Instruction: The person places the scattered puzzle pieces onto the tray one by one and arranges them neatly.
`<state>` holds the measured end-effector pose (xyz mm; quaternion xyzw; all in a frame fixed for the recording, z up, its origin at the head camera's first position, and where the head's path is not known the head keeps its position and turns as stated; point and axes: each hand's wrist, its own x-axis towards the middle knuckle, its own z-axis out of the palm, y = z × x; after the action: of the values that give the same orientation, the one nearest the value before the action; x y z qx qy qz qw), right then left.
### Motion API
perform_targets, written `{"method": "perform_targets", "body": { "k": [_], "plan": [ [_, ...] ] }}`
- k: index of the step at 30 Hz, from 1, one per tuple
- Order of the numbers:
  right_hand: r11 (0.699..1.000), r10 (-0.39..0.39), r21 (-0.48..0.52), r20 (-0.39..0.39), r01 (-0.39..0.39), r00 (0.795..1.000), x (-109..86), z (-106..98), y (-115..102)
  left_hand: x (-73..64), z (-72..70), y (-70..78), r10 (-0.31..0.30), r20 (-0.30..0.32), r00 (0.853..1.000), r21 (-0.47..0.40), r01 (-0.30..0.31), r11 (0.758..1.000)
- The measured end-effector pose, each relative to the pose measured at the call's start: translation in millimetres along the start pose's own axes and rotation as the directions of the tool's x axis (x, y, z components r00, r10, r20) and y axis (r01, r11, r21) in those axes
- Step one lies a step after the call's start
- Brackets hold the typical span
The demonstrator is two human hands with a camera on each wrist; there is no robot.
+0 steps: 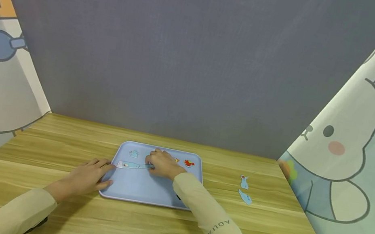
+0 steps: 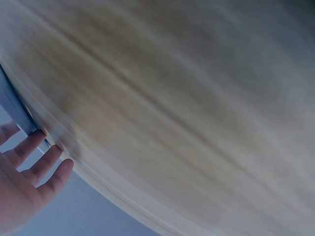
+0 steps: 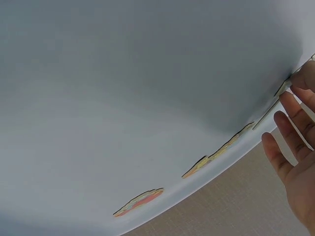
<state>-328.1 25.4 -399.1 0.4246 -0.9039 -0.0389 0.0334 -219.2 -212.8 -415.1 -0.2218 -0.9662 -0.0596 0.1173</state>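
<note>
A shallow pale-blue tray (image 1: pixel 146 188) lies on the wooden table. My left hand (image 1: pixel 91 175) rests at its left edge, fingers spread and thumb over the rim; the left wrist view shows the fingertips (image 2: pixel 58 150) along that edge. Over the tray's upper middle, my right hand (image 1: pixel 162 164) pinches a thin light-blue flat piece (image 3: pixel 284 87) between thumb and index finger, close to the tray surface. That piece adjoins the right end of a row of flat picture cutouts (image 1: pixel 130 165), whose left end is whitish. The hand partly hides the row's right end.
A small light-blue cutout (image 1: pixel 134 153) lies at the tray's upper left. Towards its upper right are a red cutout (image 1: pixel 189 163) and a partly hidden orange one (image 1: pixel 176 160). Two light-blue cutouts, an upper one (image 1: pixel 244 182) and a lower one (image 1: pixel 244 197), lie right of the tray.
</note>
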Motion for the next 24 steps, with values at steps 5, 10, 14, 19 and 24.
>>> {"method": "perform_targets", "body": {
  "k": [5,10,14,19,24],
  "plan": [
    [1.000,-0.002,0.012,-0.007,0.002,1.000,-2.4,-1.7,-0.9,-0.3,0.8,-0.4,0.005,-0.005,1.000,0.002,-0.005,1.000],
    [1.000,0.001,0.027,-0.012,0.000,1.000,-5.8,-2.5,0.5,-0.3,0.3,0.0,0.008,-0.007,1.000,-0.001,-0.008,1.000],
    [0.999,0.017,0.031,-0.007,-0.017,1.000,-9.2,-2.2,4.0,0.4,1.0,-0.3,0.006,0.000,1.000,-0.004,-0.006,1.000],
    [0.999,0.030,0.036,-0.007,-0.030,1.000,-16.0,-4.9,8.5,0.7,1.5,-1.1,0.005,0.005,1.000,-0.009,-0.005,1.000],
    [0.999,0.020,0.028,-0.007,-0.020,1.000,-25.8,-5.8,13.3,0.7,1.6,-1.4,0.009,0.007,1.000,-0.003,-0.009,1.000]
  ]
}}
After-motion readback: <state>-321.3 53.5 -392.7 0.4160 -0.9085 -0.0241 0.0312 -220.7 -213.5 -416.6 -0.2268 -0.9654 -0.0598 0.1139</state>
